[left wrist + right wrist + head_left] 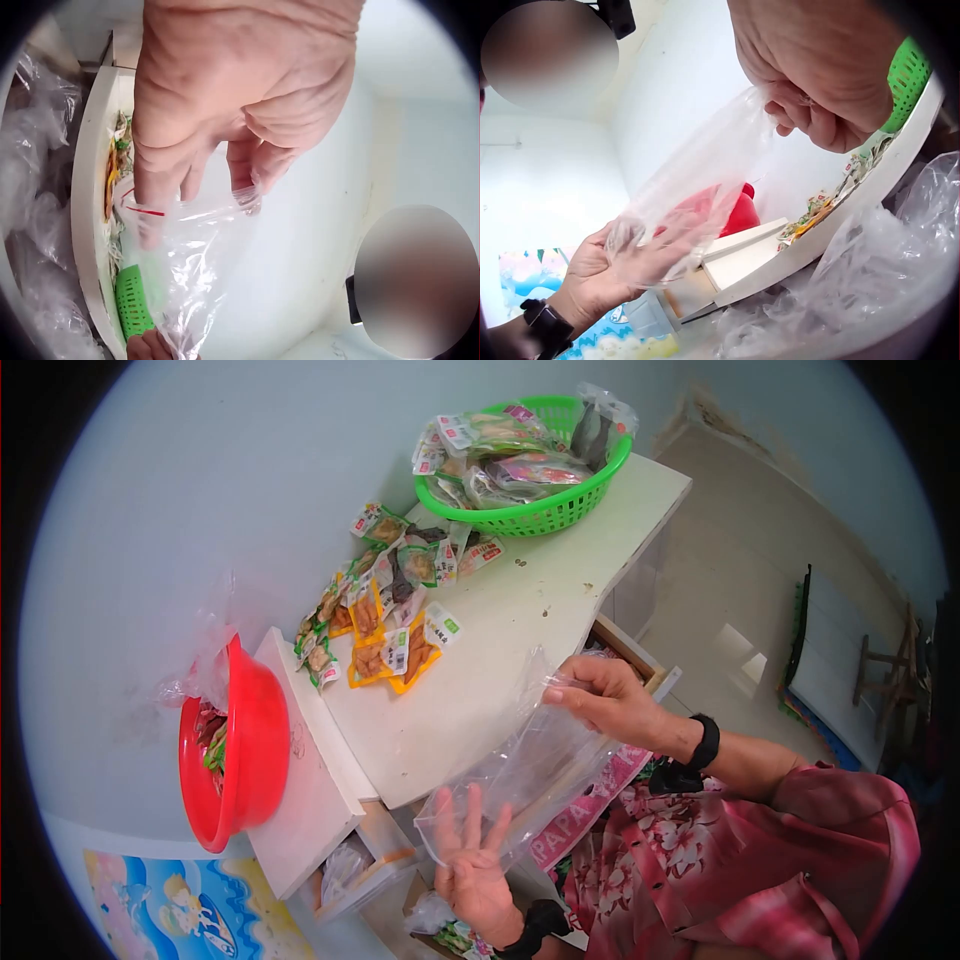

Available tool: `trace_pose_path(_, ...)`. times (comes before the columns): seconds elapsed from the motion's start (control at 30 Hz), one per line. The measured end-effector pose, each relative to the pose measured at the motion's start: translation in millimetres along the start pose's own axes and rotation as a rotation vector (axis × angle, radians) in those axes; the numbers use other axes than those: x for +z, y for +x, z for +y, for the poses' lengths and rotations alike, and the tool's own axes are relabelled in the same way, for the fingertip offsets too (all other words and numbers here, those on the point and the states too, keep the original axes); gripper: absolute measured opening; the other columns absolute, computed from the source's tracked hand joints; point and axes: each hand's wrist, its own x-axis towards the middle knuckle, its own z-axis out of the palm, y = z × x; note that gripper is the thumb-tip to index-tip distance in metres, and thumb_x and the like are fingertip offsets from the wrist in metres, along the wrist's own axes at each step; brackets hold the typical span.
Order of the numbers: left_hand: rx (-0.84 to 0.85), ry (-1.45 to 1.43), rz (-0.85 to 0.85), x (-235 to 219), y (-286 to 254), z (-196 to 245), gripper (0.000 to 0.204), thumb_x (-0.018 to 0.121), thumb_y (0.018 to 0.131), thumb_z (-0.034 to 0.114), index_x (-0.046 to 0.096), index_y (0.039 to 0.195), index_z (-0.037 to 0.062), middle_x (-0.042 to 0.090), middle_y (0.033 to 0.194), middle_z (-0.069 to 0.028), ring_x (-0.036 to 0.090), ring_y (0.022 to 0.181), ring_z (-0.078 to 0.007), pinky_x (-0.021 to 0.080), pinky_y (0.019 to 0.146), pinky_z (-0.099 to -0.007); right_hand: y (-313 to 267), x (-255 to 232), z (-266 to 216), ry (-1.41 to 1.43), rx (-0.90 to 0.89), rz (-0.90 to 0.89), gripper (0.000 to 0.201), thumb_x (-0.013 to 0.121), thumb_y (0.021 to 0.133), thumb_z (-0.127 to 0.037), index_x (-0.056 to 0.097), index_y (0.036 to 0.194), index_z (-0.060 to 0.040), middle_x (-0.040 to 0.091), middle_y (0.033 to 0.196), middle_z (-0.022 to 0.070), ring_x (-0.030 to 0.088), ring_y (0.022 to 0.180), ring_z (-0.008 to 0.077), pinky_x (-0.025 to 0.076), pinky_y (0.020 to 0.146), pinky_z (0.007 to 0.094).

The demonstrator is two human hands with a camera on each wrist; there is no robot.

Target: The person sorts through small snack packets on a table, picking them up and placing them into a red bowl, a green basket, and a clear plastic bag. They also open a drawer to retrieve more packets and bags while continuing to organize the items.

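Observation:
A clear plastic zip bag (525,765) with a red line near its mouth stretches between both hands over the front of the table. My left hand (474,875) pinches the mouth's edge between thumb and a finger, while its other fingers are spread straight; in the left wrist view, some of them reach inside the bag (191,262). At the opposite end, my right hand (618,705) pinches the bag with curled fingers. Small snack packets (380,655) lie piled on the table (500,630) beyond the hands.
A green basket (545,515) full of packets stands at the table's far end. At left is a red basin (262,730) with packets and plastic inside. Open drawers below the tabletop hold loose clear bags (855,274). A box with packets (465,940) sits below the left hand.

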Motion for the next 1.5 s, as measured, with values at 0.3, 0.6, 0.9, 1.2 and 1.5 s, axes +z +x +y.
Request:
trace_pose_path(0.3, -0.26, 0.205, 0.286, -17, -9, 5, 0.032, 0.046, 0.111, 0.028, 0.053, 0.1, -0.0013, 0.066, 0.12, -0.0336, 0.077, 0.079, -0.0378, 0.066, 0.063, -0.0437, 32, 5, -14, -0.037, -0.011, 0.035, 0.014, 0.066, 0.104, -0.02, 0.065, 0.105, -0.0055, 0.057, 0.069, -0.0052, 0.049, 0.055, 0.0015, 0.038, 0.05, 0.0194)
trace_pose_path(0.6, 0.239, 0.334, 0.641, 12, 11, 28, 0.02, 0.059, 0.106, 0.025, 0.06, 0.107, 0.0045, 0.068, 0.128, -0.0153, 0.063, 0.122, -0.0314, 0.051, 0.097, -0.0509, 46, -4, 3, -0.021, -0.169, 0.092, 0.016, 0.059, 0.105, -0.011, 0.061, 0.116, 0.0004, 0.066, 0.097, 0.0049, 0.063, 0.084, 0.0091, 0.052, 0.075, 0.0251)
trace_pose_path(0.9, 0.632, 1.67, 0.134, 55, 75, 29, 0.007, 0.07, 0.092, 0.01, 0.064, 0.093, 0.0062, 0.066, 0.129, -0.0181, 0.054, 0.127, -0.0377, 0.041, 0.107, -0.0533, 19, 9, 9, -0.199, -0.231, 0.031, 0.012, 0.061, 0.102, -0.004, 0.063, 0.112, 0.0, 0.067, 0.097, 0.0049, 0.064, 0.085, 0.0087, 0.052, 0.072, 0.0258)
trace_pose_path(1.2, 0.377, 1.431, -0.254, 103, 69, -60, 0.035, 0.065, 0.095, 0.009, 0.062, 0.127, -0.006, 0.063, 0.13, -0.0244, 0.056, 0.13, -0.0407, 0.047, 0.107, -0.0493, 25, -11, 13, -0.516, -0.388, 0.083, 0.015, 0.065, 0.096, 0.001, 0.065, 0.111, -0.003, 0.068, 0.104, 0.0091, 0.067, 0.09, 0.0195, 0.054, 0.073, 0.0313)
trace_pose_path(1.5, 0.391, 1.314, 0.095, 28, 57, -11, 0.024, 0.062, 0.099, 0.008, 0.067, 0.119, -0.0043, 0.072, 0.115, -0.0192, 0.069, 0.102, -0.035, 0.055, 0.084, -0.0437, 21, -4, -4, -0.703, -0.441, 0.091, 0.018, 0.069, 0.098, -0.021, 0.07, 0.092, -0.0037, 0.067, 0.084, 0.0103, 0.066, 0.075, 0.0271, 0.051, 0.063, 0.0364)
